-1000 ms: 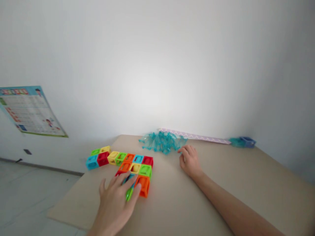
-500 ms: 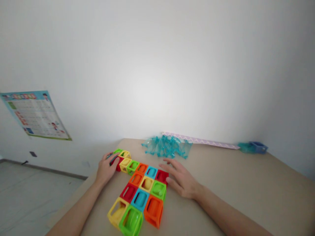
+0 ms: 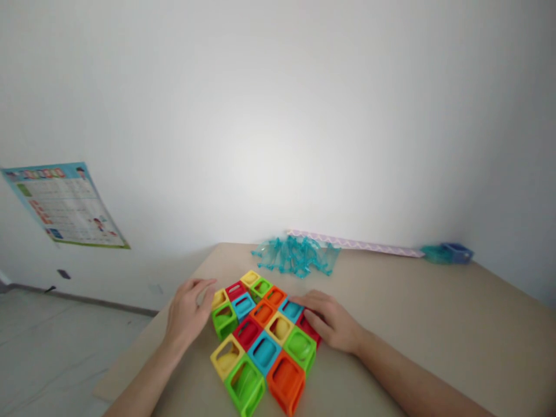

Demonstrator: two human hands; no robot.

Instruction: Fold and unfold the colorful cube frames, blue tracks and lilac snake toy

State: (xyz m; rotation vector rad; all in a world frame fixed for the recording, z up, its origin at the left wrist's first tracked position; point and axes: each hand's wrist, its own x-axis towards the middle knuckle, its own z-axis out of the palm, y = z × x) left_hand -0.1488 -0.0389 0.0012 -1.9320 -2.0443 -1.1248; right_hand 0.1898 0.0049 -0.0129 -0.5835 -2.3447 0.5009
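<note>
A jointed sheet of hollow, rounded-corner plastic cube blocks (image 3: pixel 264 351) in red, yellow, blue, green and orange lies on the table. A shorter group of the same blocks (image 3: pixel 243 304) angles along its left side, joined near the back. My left hand (image 3: pixel 186 313) is beside this group, its fingers stretched toward a yellow block (image 3: pixel 219 299) and holding nothing. My right hand (image 3: pixel 332 321) grips the sheet's right back corner. Its thumb lies at a red block (image 3: pixel 308 325), partly hidden, and its index finger reaches a blue block (image 3: pixel 290 310).
A heap of clear teal plastic pieces (image 3: pixel 297 256) lies behind the blocks. A lilac patterned strip (image 3: pixel 356 244) runs along the wall. A blue container (image 3: pixel 457 253) with teal material beside it stands at the far right. The table's left edge drops to the floor.
The row that reached out to the left has swung in along the sheet's side. The sheet has shifted right. My right hand has closed on its corner; my left hand has let go.
</note>
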